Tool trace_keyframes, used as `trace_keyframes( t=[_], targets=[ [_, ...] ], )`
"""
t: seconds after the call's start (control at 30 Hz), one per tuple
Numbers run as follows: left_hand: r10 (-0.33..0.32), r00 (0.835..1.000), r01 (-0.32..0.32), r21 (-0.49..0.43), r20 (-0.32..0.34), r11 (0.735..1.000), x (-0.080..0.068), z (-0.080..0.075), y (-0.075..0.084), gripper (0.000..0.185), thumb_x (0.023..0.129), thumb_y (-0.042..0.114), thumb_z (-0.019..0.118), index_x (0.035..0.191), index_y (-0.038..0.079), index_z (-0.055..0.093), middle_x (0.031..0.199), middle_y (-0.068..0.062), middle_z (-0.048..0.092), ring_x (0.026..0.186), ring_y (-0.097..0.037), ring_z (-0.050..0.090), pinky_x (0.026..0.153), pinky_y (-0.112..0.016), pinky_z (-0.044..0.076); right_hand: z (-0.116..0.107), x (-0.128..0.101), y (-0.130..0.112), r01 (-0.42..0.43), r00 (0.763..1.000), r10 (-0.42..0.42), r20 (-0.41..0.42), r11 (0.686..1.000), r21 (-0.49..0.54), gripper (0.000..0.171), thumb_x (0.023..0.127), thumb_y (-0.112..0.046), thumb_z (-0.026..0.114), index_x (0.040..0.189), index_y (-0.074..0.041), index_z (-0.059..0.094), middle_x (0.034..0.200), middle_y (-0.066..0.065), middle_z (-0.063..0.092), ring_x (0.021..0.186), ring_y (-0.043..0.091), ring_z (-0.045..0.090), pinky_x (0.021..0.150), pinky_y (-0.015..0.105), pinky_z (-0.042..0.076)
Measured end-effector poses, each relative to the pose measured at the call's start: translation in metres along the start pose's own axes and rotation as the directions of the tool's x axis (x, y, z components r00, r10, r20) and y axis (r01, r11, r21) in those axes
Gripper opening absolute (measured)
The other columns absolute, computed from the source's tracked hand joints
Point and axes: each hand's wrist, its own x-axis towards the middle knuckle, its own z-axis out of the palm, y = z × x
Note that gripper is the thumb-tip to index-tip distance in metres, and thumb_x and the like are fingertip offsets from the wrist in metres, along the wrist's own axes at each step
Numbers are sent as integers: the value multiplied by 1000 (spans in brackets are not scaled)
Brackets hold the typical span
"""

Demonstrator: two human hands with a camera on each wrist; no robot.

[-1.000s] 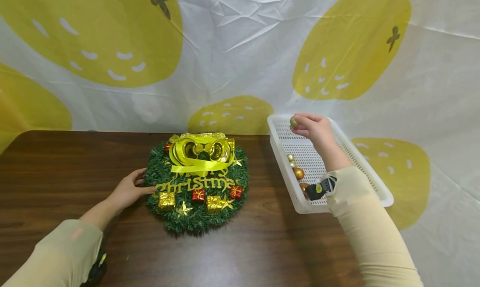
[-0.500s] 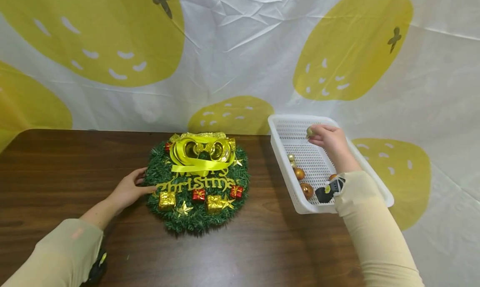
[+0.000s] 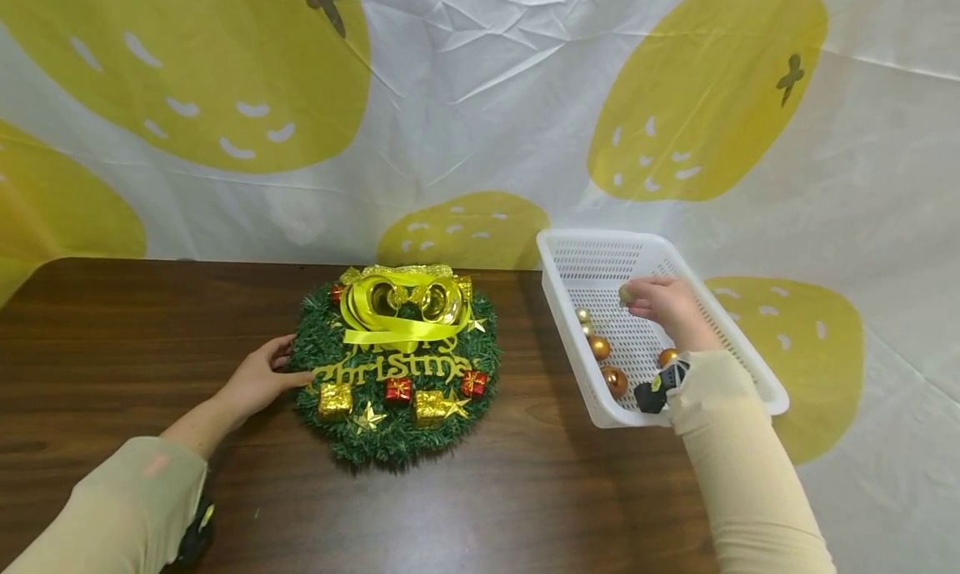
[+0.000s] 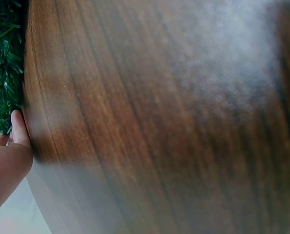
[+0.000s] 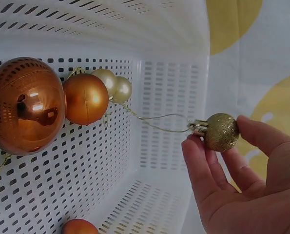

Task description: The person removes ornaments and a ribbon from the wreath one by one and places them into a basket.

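My left hand [image 3: 258,380] holds the left edge of a green Christmas wreath [image 3: 390,451], its thumb over the top and its other fingers at the side, partly hidden. Gold "Merry Christmas" lettering, small red and gold gift boxes, stars and a yellow ribbon bow [image 3: 397,332] with gold bells decorate the wreath. My right hand [image 3: 671,303] is inside a white plastic basket [image 3: 564,341]. Between thumb and fingers it pinches a small glittery gold bauble [image 5: 222,132], whose thin gold cord stretches toward two pale gold baubles [image 5: 113,85].
Along the basket's left side lie a matte orange bauble [image 5: 86,99] and a larger shiny copper one [image 5: 28,106]. Another orange bauble [image 3: 667,356] is near my right wrist. A lemon-patterned cloth [image 3: 480,124] hangs behind the brown wooden table [image 3: 517,491].
My right hand has moved right and lower into the basket, still pinching the glittery bauble. Orange and copper baubles that its wrist covered now show. The left hand and wreath stay put.
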Motion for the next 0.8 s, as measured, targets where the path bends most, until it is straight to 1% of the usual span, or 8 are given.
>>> trace_keyframes(
  t=[0.17,0.23,0.3,0.37,0.43,0.5,0.6,0.8],
  targets=[
    [-2,1000,2,-2,2,1000,0,0,0,88,91,30,61,149,-4,5,148,-35,15,135,-50,19,105,-60,30,0,0,2,-66,998,66,-3,998,-13,48,90,-13,55,129,14,44,67,-14,58,64,0,62,73,17,55],
    [-3,1000,3,-1,3,1000,0,-1,0,87,91,30,61,149,-4,5,148,-35,14,135,-51,19,105,-61,29,0,0,3,-96,995,96,-5,995,-18,49,89,-13,57,129,13,44,70,-10,60,64,1,62,75,19,55],
    [-3,1000,3,0,4,1000,0,-1,0,87,91,30,61,149,-4,5,149,-35,14,135,-51,19,105,-61,29,0,1,3,-127,992,127,-15,992,-18,51,90,-14,57,131,12,43,82,-2,62,66,3,62,78,21,55],
    [-4,1000,4,1,5,1000,0,-1,0,87,91,30,61,149,-3,5,149,-35,14,135,-51,19,105,-61,29,1,1,3,-152,988,152,-14,988,-23,54,91,-15,55,134,12,39,100,10,62,67,4,61,81,22,55],
    [-3,1000,3,1,6,1000,0,-1,0,87,91,30,60,149,-3,4,149,-35,14,135,-51,19,105,-61,29,1,2,2,-178,984,177,-20,984,-18,56,93,-17,54,137,12,35,117,19,55,66,3,60,81,22,55],
    [-3,1000,3,-2,6,1000,-1,-1,1,87,91,30,60,149,-3,4,149,-35,13,135,-51,19,105,-61,29,2,3,0,-188,982,187,-12,982,-11,59,94,-19,51,140,12,30,129,25,47,64,1,59,80,21,55],
    [-4,1000,4,-2,5,1000,-1,-1,1,88,91,30,61,149,-3,4,149,-35,14,135,-51,19,105,-61,29,6,4,-6,-179,984,179,7,984,21,61,95,-21,49,141,12,26,136,27,41,61,-2,58,77,18,55],
    [-9,1000,9,-5,3,1000,-1,0,0,87,91,29,61,149,-4,4,148,-35,14,135,-50,19,105,-61,29,18,2,-27,-95,994,92,56,994,62,64,96,-26,47,143,11,23,138,27,38,65,-3,59,77,14,53]
  ],
)
